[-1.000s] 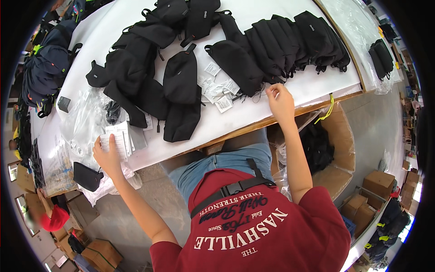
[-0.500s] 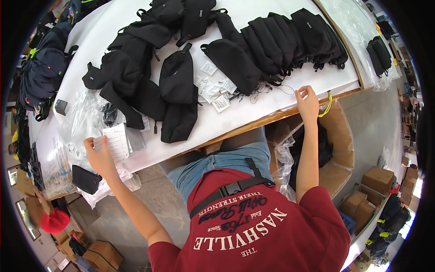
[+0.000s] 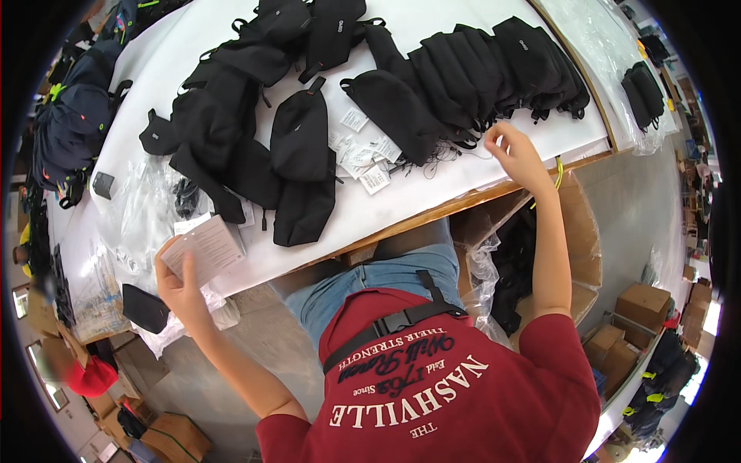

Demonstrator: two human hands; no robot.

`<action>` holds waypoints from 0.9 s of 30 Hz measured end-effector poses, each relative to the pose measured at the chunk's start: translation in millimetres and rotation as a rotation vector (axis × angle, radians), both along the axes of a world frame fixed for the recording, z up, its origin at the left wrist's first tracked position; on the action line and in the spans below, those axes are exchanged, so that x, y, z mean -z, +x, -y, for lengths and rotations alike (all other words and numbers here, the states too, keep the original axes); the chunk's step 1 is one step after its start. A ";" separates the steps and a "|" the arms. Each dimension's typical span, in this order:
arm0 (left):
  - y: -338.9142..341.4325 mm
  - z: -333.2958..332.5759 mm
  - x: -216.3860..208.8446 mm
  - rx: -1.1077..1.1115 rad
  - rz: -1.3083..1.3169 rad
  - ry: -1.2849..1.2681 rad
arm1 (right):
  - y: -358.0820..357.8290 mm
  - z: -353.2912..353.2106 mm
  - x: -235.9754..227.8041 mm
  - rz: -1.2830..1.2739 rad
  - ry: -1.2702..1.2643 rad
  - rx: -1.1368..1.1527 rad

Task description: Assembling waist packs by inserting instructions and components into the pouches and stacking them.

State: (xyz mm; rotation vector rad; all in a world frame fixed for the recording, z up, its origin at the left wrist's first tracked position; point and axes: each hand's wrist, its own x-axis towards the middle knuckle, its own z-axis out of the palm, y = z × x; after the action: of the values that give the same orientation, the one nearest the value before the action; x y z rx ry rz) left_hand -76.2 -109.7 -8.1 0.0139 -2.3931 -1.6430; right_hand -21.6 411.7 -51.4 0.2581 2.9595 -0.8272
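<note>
Holds a printed grey card in the left hand, above the left part of the white table, with the thumb laid over its face and its long axis slanting up to the right. Has white paper sheets just beyond, partly hidden behind the card, and clear plastic bags up to the left. Bends the right hand above the table's near edge, well apart from the left, with thumb and forefinger curled close together. Cannot tell at this size whether a thread sits between those fingertips. Brings into view a tangle of thin black cords on the table, just left of the right hand and far nearer to it than to the card. Includes white tags farther left, beside a black fabric bag lying with its long axis running down to the right, toward the cords. Shows a packed row of black bags just past the right fingertips, and a looser pile of black bags beyond the left hand.
</note>
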 end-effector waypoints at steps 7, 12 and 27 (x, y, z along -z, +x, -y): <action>30.9 -37.5 25.9 0.124 0.155 0.315 | -11.6 44.5 -42.6 -0.433 -0.806 0.137; 49.8 -77.7 34.2 0.047 0.270 0.637 | -23.0 57.7 -55.6 -0.343 -1.130 0.163; 71.8 -146.6 35.5 0.642 0.377 0.739 | 25.0 206.6 -29.5 -0.173 -0.782 -0.113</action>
State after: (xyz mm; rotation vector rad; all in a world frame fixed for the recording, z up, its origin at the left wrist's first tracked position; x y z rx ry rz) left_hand -4.4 36.9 -43.6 -0.3804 -1.9572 -2.9756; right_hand 3.5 205.1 -21.9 -0.0305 2.4843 -1.9479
